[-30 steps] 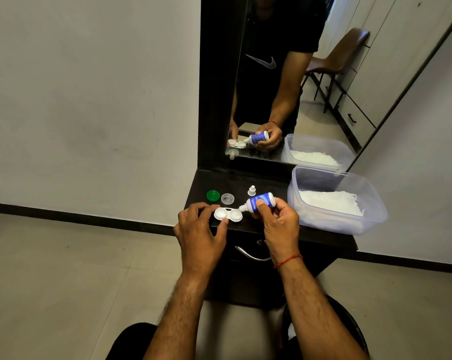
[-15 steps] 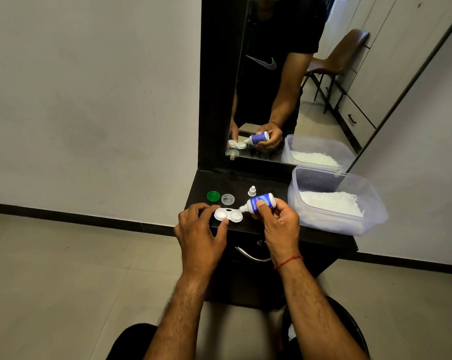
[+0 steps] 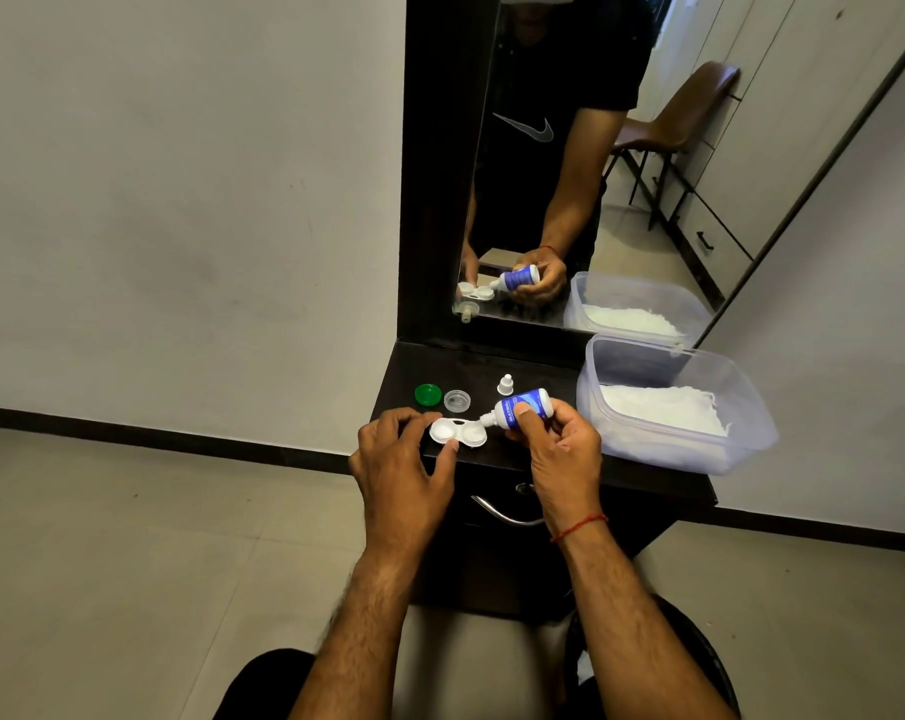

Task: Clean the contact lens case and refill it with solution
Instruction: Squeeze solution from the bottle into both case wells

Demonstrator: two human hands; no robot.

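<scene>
A white two-well contact lens case point(image 3: 458, 431) lies uncapped near the front edge of a dark dresser top point(image 3: 538, 363). My left hand point(image 3: 401, 470) pinches its left well between thumb and fingers. My right hand point(image 3: 559, 454) grips a small blue-labelled solution bottle point(image 3: 518, 407), tipped sideways with its white nozzle over the case's right well. Behind the case lie a green lens cap point(image 3: 428, 394) and a clear lens cap point(image 3: 457, 400). The bottle's small white cap point(image 3: 505, 384) stands upright just behind the bottle.
A clear plastic tub point(image 3: 741, 407) holding white tissue fills the right of the dresser top. A tall mirror point(image 3: 569, 174) rises behind, reflecting the hands. A metal drawer handle point(image 3: 502, 514) sits below the top. The dresser stands against a white wall on tiled floor.
</scene>
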